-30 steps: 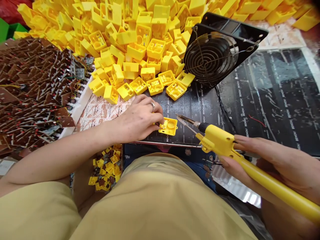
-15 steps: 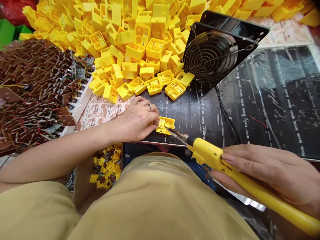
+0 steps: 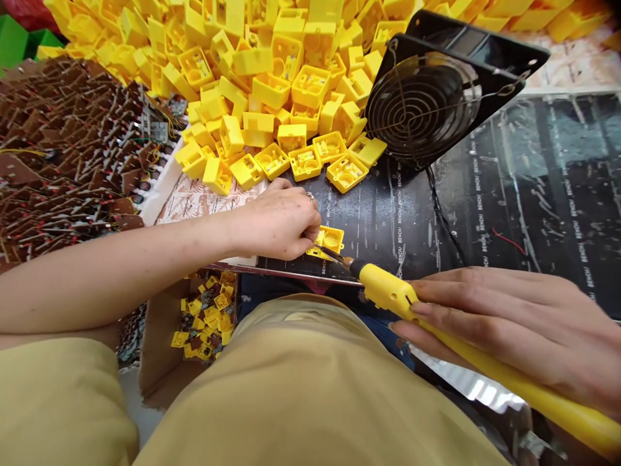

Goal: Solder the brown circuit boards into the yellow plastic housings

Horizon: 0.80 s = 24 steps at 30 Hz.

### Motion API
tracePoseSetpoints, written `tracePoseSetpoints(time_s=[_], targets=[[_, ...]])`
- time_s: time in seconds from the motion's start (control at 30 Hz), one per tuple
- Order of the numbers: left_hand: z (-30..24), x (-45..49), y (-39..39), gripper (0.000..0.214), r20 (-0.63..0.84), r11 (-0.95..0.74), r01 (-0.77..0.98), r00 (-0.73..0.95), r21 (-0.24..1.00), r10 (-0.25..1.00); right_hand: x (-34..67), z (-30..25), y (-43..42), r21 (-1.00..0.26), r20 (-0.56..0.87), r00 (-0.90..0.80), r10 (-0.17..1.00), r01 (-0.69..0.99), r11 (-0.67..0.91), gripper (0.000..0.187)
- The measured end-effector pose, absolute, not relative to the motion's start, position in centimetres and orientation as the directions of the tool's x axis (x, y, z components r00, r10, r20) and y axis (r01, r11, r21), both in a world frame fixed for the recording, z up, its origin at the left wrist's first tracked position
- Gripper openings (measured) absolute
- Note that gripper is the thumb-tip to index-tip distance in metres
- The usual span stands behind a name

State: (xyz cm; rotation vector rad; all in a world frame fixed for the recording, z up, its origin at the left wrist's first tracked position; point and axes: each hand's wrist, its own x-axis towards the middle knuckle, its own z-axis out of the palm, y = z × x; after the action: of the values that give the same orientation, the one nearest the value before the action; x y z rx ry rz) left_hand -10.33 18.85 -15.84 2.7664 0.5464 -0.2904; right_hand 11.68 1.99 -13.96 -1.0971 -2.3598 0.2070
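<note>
On the bench near its front edge lies a small yellow plastic casing (image 3: 332, 238), open side up, with a speaker-like grid of holes in it. My left hand (image 3: 281, 220), a ring on one finger, is closed at the casing's left side. Its fingertips are partly hidden, so anything small between them does not show. My right hand (image 3: 504, 317) is wrapped round the long yellow handle of a soldering iron (image 3: 388, 289). The iron's thin metal tip reaches into the casing's front left part, close to my left fingertips.
Many yellow casings (image 3: 272, 90) are heaped at the back. A black fan (image 3: 417, 110) with a wire guard stands right of them, its cable trailing forward. Brown circuit boards (image 3: 72, 155) are piled at left. A cardboard box (image 3: 160, 349) of yellow pieces sits below the bench edge.
The view has shifted slightly. My left hand is bent more over the casing and covers more of its left part. My right hand has moved a little left with the iron.
</note>
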Motion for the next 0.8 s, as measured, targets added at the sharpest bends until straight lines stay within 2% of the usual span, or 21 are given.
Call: tracePoseSetpoints(time_s=[0.13,0.27,0.4,0.57,0.8], targets=[[-15.4,-9.9,18.8,0.017,-0.324,-0.872,0.423,0.884,0.246,0.338,13.8,-15.0,1.5,-0.307,0.485,-0.467,0.739,0.701,0.644,0.02],[-15.2,-9.8,18.8,0.017,-0.35,-0.863,0.445,0.868,0.238,0.351,13.9,-15.4,0.6,-0.408,0.458,-0.364,0.811,0.725,0.555,0.027],[-15.5,-9.8,18.9,0.018,-0.309,-0.876,0.415,0.89,0.245,0.335,13.2,-15.2,0.3,-0.423,0.46,-0.359,0.812,0.716,0.556,0.029],[-15.4,-9.7,18.8,0.017,-0.336,-0.877,0.432,0.874,0.209,0.351,12.8,-15.4,0.4,-0.429,0.475,-0.347,0.809,0.711,0.557,0.031],[-15.4,-9.8,18.8,0.017,-0.328,-0.877,0.427,0.879,0.22,0.345,12.0,-15.3,1.3,-0.423,0.486,-0.379,0.788,0.687,0.591,0.028]])
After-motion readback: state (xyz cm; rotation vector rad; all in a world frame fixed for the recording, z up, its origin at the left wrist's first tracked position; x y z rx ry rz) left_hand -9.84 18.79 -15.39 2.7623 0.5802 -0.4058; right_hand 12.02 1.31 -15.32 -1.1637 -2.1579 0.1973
